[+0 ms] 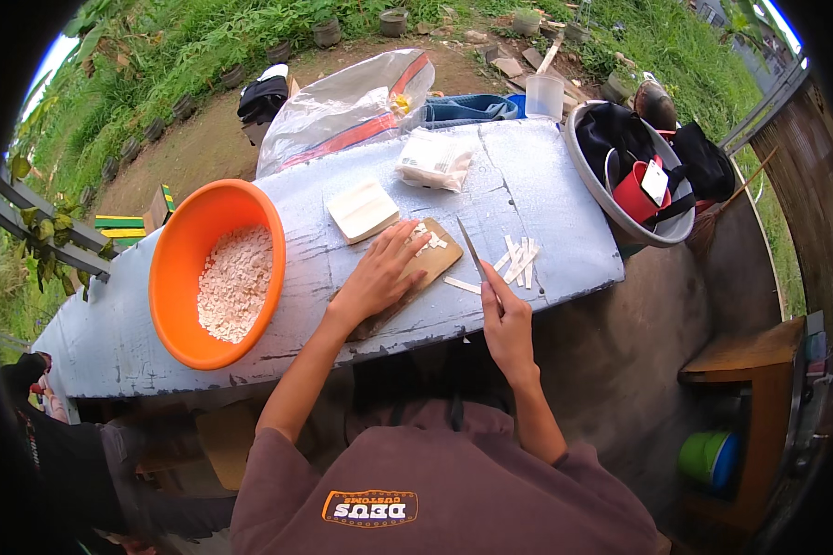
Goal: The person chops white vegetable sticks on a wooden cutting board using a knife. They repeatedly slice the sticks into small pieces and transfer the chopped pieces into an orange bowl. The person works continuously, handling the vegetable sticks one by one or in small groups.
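My left hand (382, 270) lies palm down with spread fingers on a small wooden cutting board (448, 258). Its fingertips touch or cover some small white cut pieces (432, 241) there. A knife (471, 247) is held in my right hand (508, 322), its blade pointing up and away just right of the board. Thin white strips (520, 262) lie in a loose pile on the table beyond that hand. Behind my left hand sits a stack of pale flat slabs (363, 210). The orange basin (161, 291) on the left holds many small white pieces (236, 288).
A plastic packet (435, 163) and a large clear plastic bag (340, 104) lie towards the table's far side. At right, a grey basin (666, 239) carries dark cloth, a red mug (632, 194) and a phone (655, 180). Another person (62, 444) is at lower left.
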`<state>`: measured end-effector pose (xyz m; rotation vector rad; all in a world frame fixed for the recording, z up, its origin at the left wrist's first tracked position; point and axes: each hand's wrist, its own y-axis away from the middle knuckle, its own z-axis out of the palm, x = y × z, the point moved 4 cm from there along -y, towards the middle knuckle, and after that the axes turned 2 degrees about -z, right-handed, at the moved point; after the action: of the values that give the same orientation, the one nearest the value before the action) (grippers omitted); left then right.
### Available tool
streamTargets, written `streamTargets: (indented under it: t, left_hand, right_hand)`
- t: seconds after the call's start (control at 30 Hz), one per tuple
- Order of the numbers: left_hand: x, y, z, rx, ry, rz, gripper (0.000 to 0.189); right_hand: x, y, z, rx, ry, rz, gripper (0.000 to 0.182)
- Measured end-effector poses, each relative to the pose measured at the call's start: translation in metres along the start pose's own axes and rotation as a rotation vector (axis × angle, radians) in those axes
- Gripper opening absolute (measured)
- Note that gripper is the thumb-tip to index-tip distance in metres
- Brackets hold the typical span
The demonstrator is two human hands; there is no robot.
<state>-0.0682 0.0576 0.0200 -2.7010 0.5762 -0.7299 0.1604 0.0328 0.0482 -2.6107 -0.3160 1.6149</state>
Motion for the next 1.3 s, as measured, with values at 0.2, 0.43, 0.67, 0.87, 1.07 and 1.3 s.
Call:
streamTargets:
  t: [0.2, 0.43, 0.67, 0.87, 1.07, 1.3]
  left_hand:
    - [0.0, -0.046, 0.022, -0.044, 0.102, 0.066, 0.034]
    - [0.008, -0.076, 0.033, 0.016, 0.208, 0.072, 0.016]
    - [0.015, -0.084, 0.037, 0.036, 0.312, 0.001, 0.014]
    - [0.056, -0.058, 0.028, 0.079, 0.106, 0.149, 0.017]
    - [0.069, -0.022, 0.045, -0.047, 0.053, 0.133, 0.018]
    - [0.069, -0.018, 0.047, -0.037, 0.144, 0.025, 0.019]
  right_hand:
    - [0.026, 0.0, -0.024, 0.11, -0.023, 0.015, 0.035]
    - [0.034, -0.013, -0.034, 0.16, -0.051, 0.06, 0.034]
    - [0.038, -0.013, -0.033, 0.171, -0.066, 0.068, 0.034]
    - [0.04, -0.006, -0.037, 0.187, -0.074, 0.068, 0.035]
    - [0.039, 0.001, -0.031, 0.151, -0.076, 0.072, 0.035]
    - [0.031, 0.008, -0.024, 0.118, -0.074, 0.108, 0.034]
